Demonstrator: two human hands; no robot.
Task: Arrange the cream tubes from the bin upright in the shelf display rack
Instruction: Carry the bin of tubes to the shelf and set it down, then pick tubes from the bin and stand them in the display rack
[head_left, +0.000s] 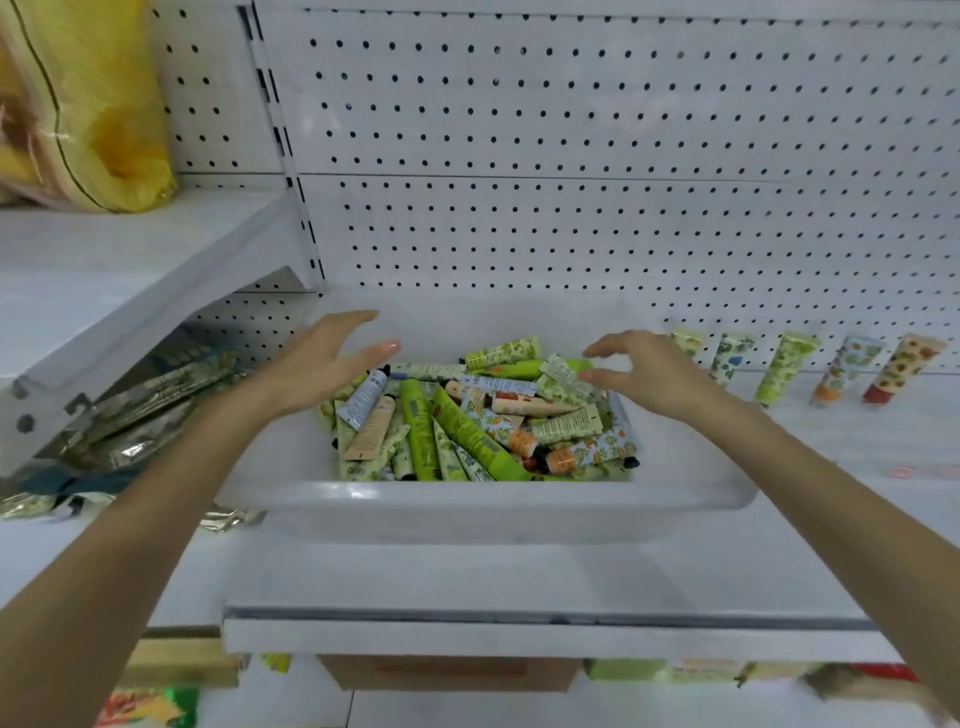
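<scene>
A: Five cream tubes (785, 368) stand leaning on the pegboard (571, 156), right of the bin (488, 501); the right hand (647, 374) covers part of the leftmost.
B: And inside the bin?
A: Perhaps thirty heaped tubes (467, 431), too tangled to count. The left hand (322, 358) and the right hover above, fingers spread, holding nothing.
B: The foil packets (140, 410)?
A: Half hidden under the upper shelf (130, 270).

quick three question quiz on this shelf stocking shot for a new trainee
1. True or false: the right hand is gripping a tube.
2. The standing tubes are on which side of the bin? A left, B right, C in front.
3. How many tubes stand against the pegboard?
Key: 1 false, it hovers open; 2 B; 3 five.
</scene>
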